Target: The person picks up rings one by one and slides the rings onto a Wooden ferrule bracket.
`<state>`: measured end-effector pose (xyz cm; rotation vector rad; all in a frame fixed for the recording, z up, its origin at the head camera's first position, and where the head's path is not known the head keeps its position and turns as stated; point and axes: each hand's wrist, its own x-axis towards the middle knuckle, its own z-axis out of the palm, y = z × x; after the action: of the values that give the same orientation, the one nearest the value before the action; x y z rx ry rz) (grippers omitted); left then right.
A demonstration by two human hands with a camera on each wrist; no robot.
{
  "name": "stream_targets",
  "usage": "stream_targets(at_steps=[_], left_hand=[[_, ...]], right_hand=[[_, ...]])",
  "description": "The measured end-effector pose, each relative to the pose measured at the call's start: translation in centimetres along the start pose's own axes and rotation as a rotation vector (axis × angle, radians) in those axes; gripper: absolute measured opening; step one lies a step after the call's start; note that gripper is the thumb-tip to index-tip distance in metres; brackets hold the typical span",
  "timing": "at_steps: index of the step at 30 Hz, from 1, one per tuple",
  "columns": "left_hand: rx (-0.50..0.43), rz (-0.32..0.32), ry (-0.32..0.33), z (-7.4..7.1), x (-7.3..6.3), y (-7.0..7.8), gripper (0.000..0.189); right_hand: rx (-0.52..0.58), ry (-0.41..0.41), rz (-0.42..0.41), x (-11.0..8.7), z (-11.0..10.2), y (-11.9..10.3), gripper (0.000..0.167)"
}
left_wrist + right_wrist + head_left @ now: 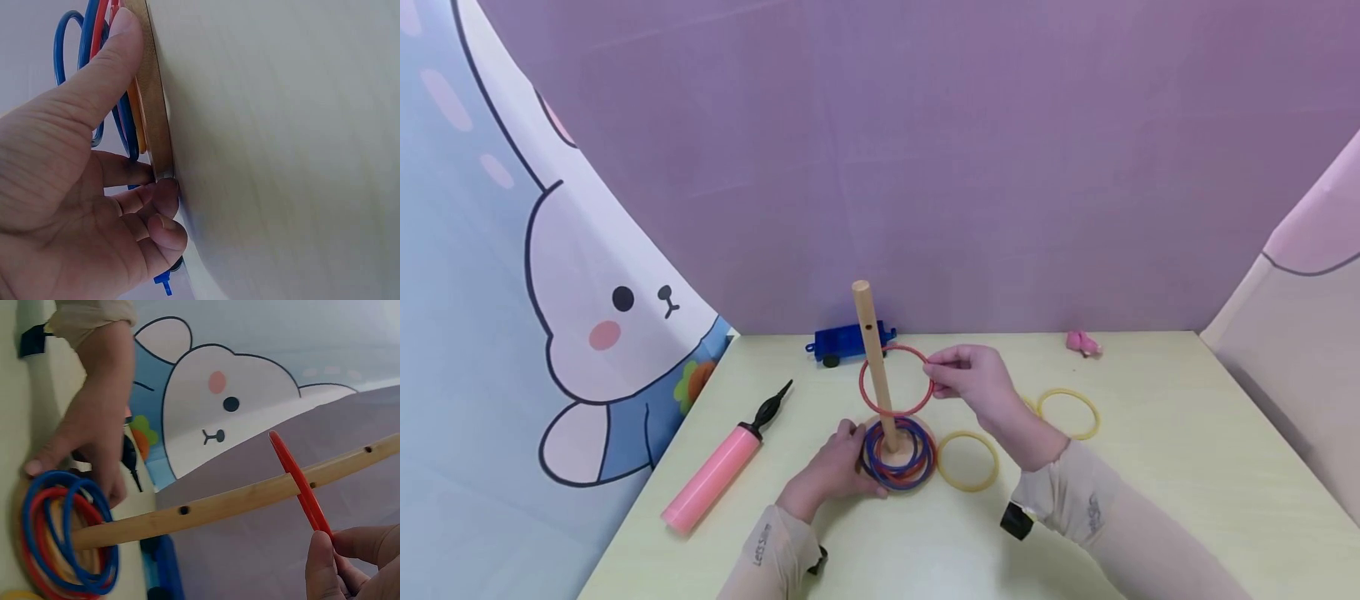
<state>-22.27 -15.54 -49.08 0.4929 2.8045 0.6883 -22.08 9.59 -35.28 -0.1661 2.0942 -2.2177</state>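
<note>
A wooden peg stand (880, 383) rises from a round base (153, 94) with several blue and red rings (917, 475) loosely stacked round the foot of its pole. At the left side of the base, my left hand (833, 467) grips the edge, thumb on the near side and fingertips at the rim's far part. My right hand (973, 379) pinches a red ring (312, 512) between thumb and fingers. That ring encircles the pole partway up, well above the stack. An orange-yellow ring edge (135, 119) shows low in the stack.
A yellow ring (968, 461) lies right of the base, another yellow ring (1070, 413) farther right, partly beside the right forearm. A pink hand pump (718, 475) lies at left. Behind stand a blue toy wagon (841, 342) and a small pink object (1083, 343).
</note>
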Motion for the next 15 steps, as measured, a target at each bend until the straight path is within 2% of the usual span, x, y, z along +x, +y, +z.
stream_targets(at_steps=[10,15], left_hand=[[-0.009,-0.008,0.001,0.0,-0.1,0.0,0.115],[-0.021,0.014,0.018,0.0,-0.2,0.0,0.113]], right_hand=[[-0.013,0.01,0.084,-0.5,0.4,5.1,0.018],[-0.02,0.032,0.104,-0.4,0.7,7.6,0.015]])
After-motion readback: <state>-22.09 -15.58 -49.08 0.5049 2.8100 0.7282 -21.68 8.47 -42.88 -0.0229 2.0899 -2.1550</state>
